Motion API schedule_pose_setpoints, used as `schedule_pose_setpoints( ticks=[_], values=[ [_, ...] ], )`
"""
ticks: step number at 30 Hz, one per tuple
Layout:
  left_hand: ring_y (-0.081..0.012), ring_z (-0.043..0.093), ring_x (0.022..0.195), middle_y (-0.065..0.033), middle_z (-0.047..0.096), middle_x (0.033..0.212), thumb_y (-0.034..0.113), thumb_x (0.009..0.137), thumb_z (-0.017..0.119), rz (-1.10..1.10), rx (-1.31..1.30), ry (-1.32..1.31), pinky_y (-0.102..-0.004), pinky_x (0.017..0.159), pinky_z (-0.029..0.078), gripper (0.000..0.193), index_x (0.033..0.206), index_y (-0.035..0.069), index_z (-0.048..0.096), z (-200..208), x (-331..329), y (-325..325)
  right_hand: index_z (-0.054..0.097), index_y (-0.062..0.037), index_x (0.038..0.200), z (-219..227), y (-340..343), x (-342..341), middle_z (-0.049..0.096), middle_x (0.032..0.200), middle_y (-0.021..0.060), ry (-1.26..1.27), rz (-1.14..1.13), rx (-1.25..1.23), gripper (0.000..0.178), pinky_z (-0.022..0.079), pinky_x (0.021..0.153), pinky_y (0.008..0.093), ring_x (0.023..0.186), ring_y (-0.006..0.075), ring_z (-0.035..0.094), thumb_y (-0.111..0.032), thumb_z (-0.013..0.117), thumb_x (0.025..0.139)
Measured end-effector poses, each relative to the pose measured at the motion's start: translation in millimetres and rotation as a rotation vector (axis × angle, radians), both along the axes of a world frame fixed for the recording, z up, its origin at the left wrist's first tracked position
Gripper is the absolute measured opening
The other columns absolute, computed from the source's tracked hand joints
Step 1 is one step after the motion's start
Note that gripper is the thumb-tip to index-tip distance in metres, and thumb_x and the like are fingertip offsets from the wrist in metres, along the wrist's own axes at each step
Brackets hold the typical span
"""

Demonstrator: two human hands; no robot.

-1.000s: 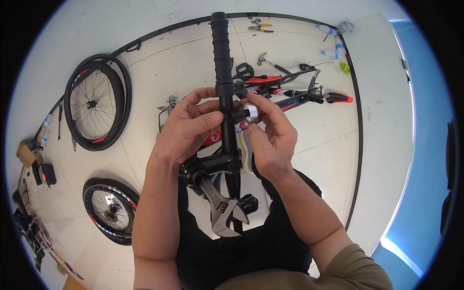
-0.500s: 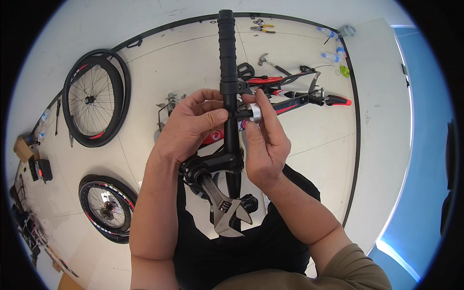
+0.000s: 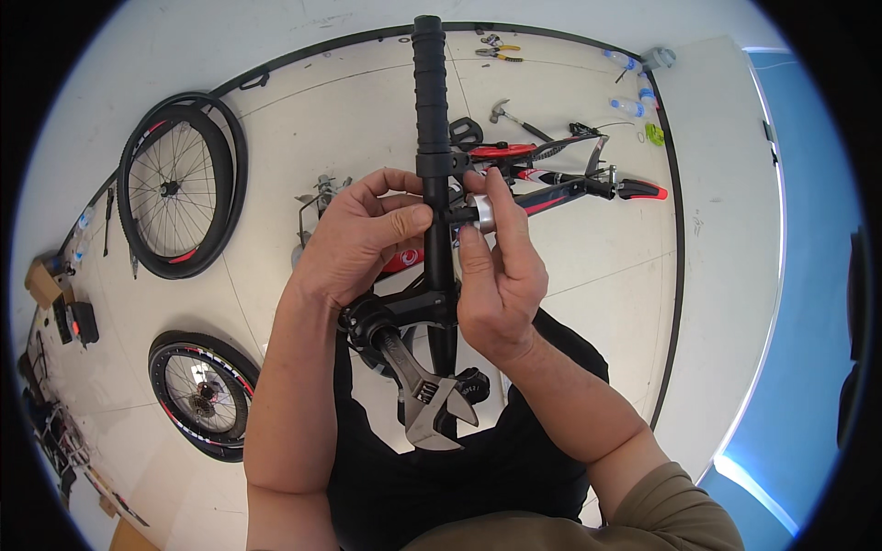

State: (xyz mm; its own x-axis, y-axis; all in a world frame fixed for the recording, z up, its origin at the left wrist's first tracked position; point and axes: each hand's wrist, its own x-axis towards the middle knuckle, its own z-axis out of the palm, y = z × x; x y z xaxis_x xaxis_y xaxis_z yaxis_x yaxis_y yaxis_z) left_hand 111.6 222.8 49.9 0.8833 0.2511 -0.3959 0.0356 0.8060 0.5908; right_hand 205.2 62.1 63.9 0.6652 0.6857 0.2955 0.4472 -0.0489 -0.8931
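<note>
A black handlebar stands lengthwise in front of me, its ribbed grip pointing away. My left hand is closed on the bar from the left, thumb and fingertips pressed to it below the grip. From the right, my right hand pinches a small silver-capped bicycle bell whose black mount meets the bar. Just above sits a black lever clamp, partly behind my right fingers. Nearer me is the black stem. An adjustable wrench has its handle end in the stem's opening, jaws toward me.
A red and black bike frame lies on the floor beyond my right hand, near a hammer. Pliers and water bottles lie farther off. Two wheels are at left, one far, one near.
The bell and my right hand have shifted very slightly left and toward me, and the handlebar has tilted a little. Both hands keep their hold.
</note>
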Motion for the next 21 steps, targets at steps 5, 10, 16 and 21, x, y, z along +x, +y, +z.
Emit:
schedule_pose_setpoints(
  ticks=[5, 10, 16, 21],
  values=[
    [-0.0179, 0.069, 0.095, -0.0117, 0.070, 0.107, 0.004, 0.089, 0.078, 0.011, 0.060, 0.041, -0.0316, 0.087, 0.058, 0.035, 0.119, -0.002, 0.061, -0.6, 4.5, -1.5, 0.044, 0.0129, 0.145, 7.0, 3.3, -6.4, 0.061, 0.131, 0.0269, 0.029, -0.102, -0.009, 0.050, 0.049, 0.096, 0.0398, 0.111, 0.0360, 0.061, 0.003, 0.055, 0.097],
    [-0.0165, 0.068, 0.088, -0.0097, 0.068, 0.103, 0.000, 0.090, 0.071, 0.069, 0.156, 0.117, -0.0285, 0.082, 0.057, 0.025, 0.113, -0.003, 0.063, -7.8, 2.5, -5.5, 0.042, 0.0125, 0.146, 3.0, 6.2, -8.2, 0.056, 0.133, 0.0298, -0.053, -0.099, 0.042, 0.050, 0.045, 0.105, 0.0440, 0.118, 0.0442, 0.057, -0.004, 0.055, 0.100],
    [-0.0108, 0.062, 0.078, -0.0024, 0.065, 0.091, 0.001, 0.090, 0.073, 0.088, 0.215, 0.020, -0.0236, 0.072, 0.052, 0.014, 0.099, 0.002, 0.062, -3.7, 1.2, -4.2, 0.047, 0.0113, 0.144, 7.6, 3.1, 1.1, 0.060, 0.135, 0.0265, 0.079, -0.063, 0.114, 0.042, 0.046, 0.106, 0.0384, 0.123, 0.0364, 0.059, -0.002, 0.046, 0.105],
    [-0.0092, 0.059, 0.077, -0.0026, 0.065, 0.091, -0.002, 0.089, 0.073, 0.081, 0.547, 0.064, -0.0218, 0.070, 0.049, 0.016, 0.104, 0.000, 0.067, 9.8, -3.1, -6.6, 0.051, 0.0123, 0.139, 8.3, 4.2, -0.4, 0.061, 0.131, 0.0278, 0.119, -0.085, 0.147, 0.039, 0.046, 0.105, 0.0408, 0.122, 0.0399, 0.059, 0.001, 0.050, 0.102]
  ],
)
